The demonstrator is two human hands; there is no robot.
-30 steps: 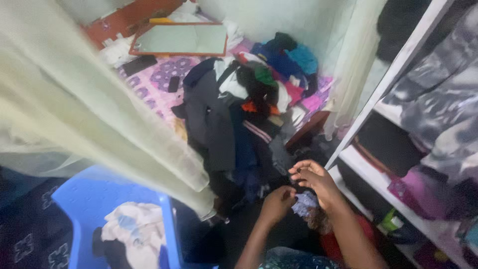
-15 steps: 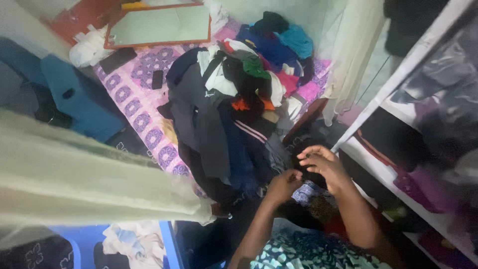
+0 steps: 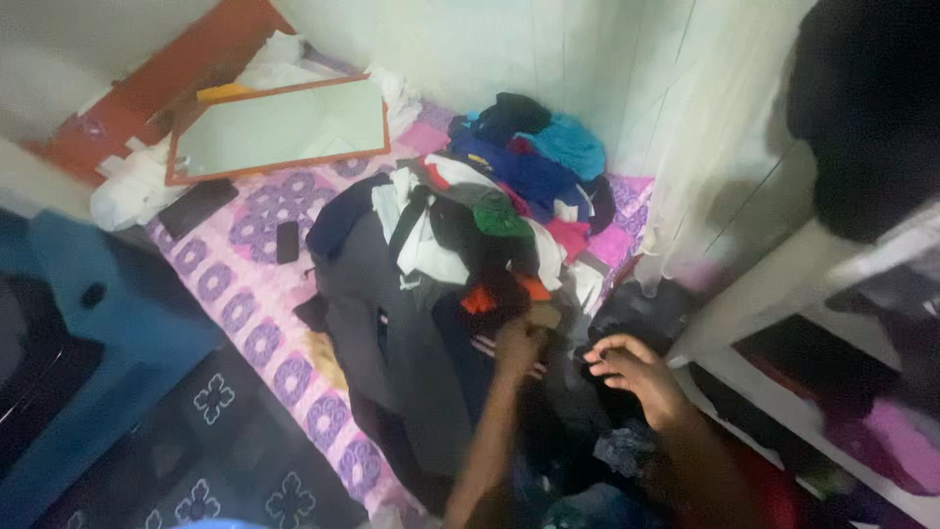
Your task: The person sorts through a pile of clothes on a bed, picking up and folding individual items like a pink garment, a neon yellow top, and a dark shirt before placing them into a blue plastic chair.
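Purple-patterned bedding (image 3: 257,294) is covering a low mattress in a cramped room, and a heap of mixed clothes (image 3: 460,255) is lying across it. Working from the hands outward: the left hand (image 3: 517,349) is reaching into the near edge of the heap, its fingers curled down into dark fabric (image 3: 548,387), though blur is keeping me from telling whether they are actually pinching it. The right hand (image 3: 636,370) is hovering just beside it, palm partly up, fingers loosely spread and holding nothing visible. That dark cloth is sitting at the foot of the pile, between both hands and just below an orange garment (image 3: 480,297). It is looking soft, light and limp, likely to sag and drag neighbouring pieces, so gathering a bunched fold or a hem would probably be giving the surest hold. Farther out, a green piece (image 3: 501,217) and a teal one (image 3: 573,145) are topping the heap. A framed mirror (image 3: 279,127) is lying flat near the wall, white shelving (image 3: 783,284) is standing at the right, and a sheer curtain (image 3: 715,167) is hanging beside it.
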